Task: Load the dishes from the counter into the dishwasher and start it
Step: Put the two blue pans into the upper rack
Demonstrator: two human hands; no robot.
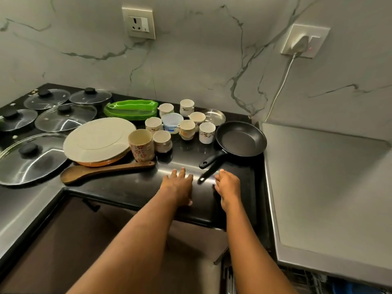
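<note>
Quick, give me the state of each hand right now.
Left hand: open, fingers spread, palm down over the counter, holding nothing.
Right hand: open, empty, just right of the frying pan handle's end.

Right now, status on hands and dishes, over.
Left hand and right hand empty, flat on counter. Frying pan handle between them, untouched. Cups, plates, lids unloaded. Nothing blocking.

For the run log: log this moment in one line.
left hand empty, flat on counter | right hand empty beside black frying pan handle | nothing loaded
</note>
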